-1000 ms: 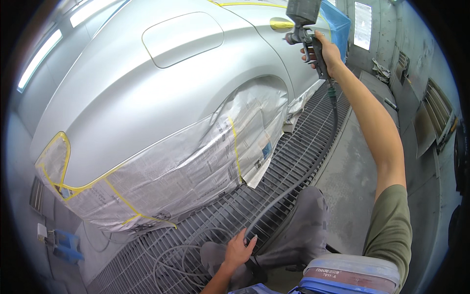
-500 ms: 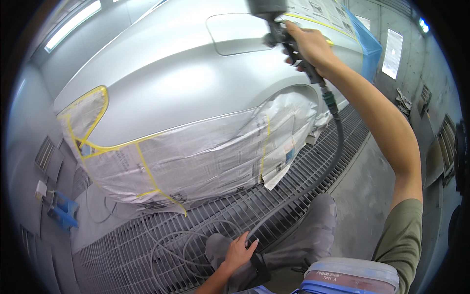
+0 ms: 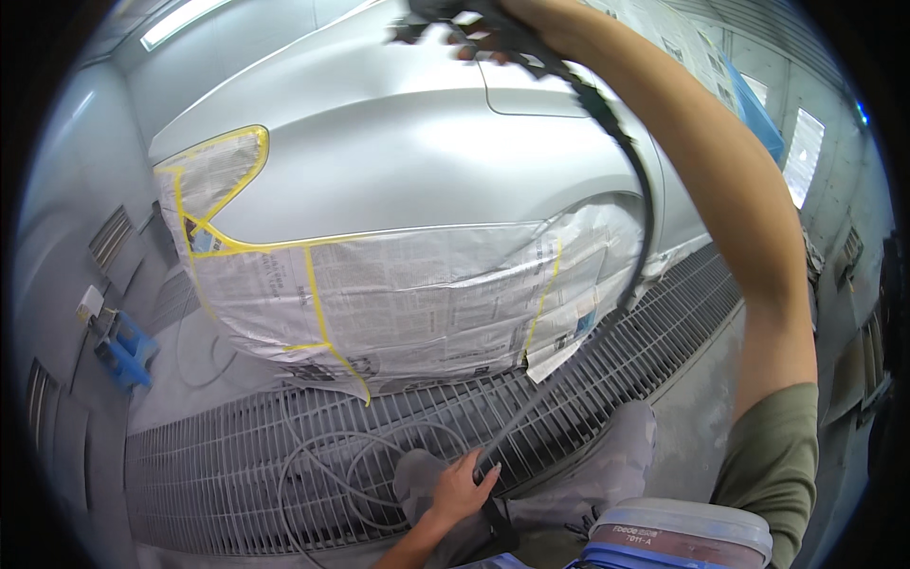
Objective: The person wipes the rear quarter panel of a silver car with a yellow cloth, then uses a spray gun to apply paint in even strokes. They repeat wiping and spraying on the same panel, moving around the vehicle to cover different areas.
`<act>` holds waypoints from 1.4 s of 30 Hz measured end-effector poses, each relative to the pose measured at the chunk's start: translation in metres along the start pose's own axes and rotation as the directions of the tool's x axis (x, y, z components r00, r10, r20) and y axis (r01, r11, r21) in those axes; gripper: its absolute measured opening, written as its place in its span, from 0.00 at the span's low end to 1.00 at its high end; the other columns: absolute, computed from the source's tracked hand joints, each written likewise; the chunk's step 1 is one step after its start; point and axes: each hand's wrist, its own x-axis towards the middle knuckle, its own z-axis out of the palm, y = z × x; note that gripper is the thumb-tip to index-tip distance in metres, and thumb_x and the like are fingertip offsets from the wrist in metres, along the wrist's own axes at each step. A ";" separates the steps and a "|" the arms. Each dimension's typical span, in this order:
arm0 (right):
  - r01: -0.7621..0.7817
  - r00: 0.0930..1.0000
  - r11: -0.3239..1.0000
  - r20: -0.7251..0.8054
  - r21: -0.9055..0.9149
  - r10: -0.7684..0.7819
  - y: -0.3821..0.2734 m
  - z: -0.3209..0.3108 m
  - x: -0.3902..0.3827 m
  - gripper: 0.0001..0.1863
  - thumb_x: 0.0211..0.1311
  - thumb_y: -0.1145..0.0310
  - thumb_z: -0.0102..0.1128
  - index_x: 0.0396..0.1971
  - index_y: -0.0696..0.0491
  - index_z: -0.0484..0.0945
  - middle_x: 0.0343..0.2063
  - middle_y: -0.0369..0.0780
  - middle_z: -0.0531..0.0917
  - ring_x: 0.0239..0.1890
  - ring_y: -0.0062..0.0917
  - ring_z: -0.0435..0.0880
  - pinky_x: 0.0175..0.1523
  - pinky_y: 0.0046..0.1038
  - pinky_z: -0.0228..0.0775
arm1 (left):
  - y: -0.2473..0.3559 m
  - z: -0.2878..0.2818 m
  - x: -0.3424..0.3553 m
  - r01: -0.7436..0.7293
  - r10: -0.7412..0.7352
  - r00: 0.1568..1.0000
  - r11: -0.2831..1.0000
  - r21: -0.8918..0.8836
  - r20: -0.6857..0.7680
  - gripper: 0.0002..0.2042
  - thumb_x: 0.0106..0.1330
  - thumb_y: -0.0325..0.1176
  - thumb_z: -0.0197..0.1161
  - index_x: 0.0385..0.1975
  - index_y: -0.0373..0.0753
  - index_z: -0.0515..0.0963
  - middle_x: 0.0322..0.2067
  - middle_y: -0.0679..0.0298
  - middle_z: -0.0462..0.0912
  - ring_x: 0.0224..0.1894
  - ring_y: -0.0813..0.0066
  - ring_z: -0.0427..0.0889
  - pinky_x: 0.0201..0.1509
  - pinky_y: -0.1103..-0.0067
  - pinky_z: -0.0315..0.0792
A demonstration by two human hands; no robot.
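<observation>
My right hand is raised at the top of the view, gripping a dark spray gun, blurred, in front of the silver car body panel. A dark hose drops from the gun's handle to my left hand, which is closed on it low by my legs. The lower part of the car is covered in newspaper with yellow tape along its edges and seams.
A floor grating runs beneath, with coiled hose on it. A blue stool stands at the left near a vented wall. Grey booth walls continue at the right; a blue cover hangs over the car's far end.
My right hand and the spray gun have moved left and upward across the panel, and the view has shifted toward the car's rear corner. My left hand still holds the hose.
</observation>
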 end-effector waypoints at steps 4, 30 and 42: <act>0.006 0.955 0.962 -0.283 -0.272 -0.085 0.047 -0.096 -0.045 0.36 0.75 0.36 0.41 0.55 0.57 0.76 0.37 0.46 0.88 0.32 0.28 0.91 0.22 0.20 0.80 | 0.024 0.014 0.016 -0.009 0.011 0.995 1.000 -0.021 0.096 0.26 0.66 0.47 0.68 0.57 0.34 0.77 0.39 0.51 0.85 0.32 0.57 0.84 0.38 0.67 0.78; -0.352 0.906 0.936 0.243 -0.018 0.345 0.093 -0.133 -0.201 0.26 0.64 0.49 0.55 0.30 0.62 0.83 0.25 0.45 0.85 0.27 0.31 0.86 0.34 0.30 0.76 | 0.176 -0.059 -0.040 0.583 -0.715 0.590 0.699 0.414 0.376 0.26 0.68 0.49 0.61 0.60 0.38 0.77 0.59 0.49 0.79 0.59 0.49 0.78 0.63 0.61 0.72; -0.239 0.742 0.970 0.635 -0.048 0.214 -0.045 0.003 -0.175 0.35 0.59 0.57 0.68 0.64 0.56 0.74 0.53 0.50 0.85 0.54 0.44 0.85 0.58 0.36 0.78 | 0.355 -0.186 -0.027 0.579 -0.508 0.796 0.481 -0.658 0.330 0.23 0.73 0.42 0.60 0.63 0.36 0.73 0.54 0.60 0.82 0.55 0.69 0.79 0.60 0.75 0.70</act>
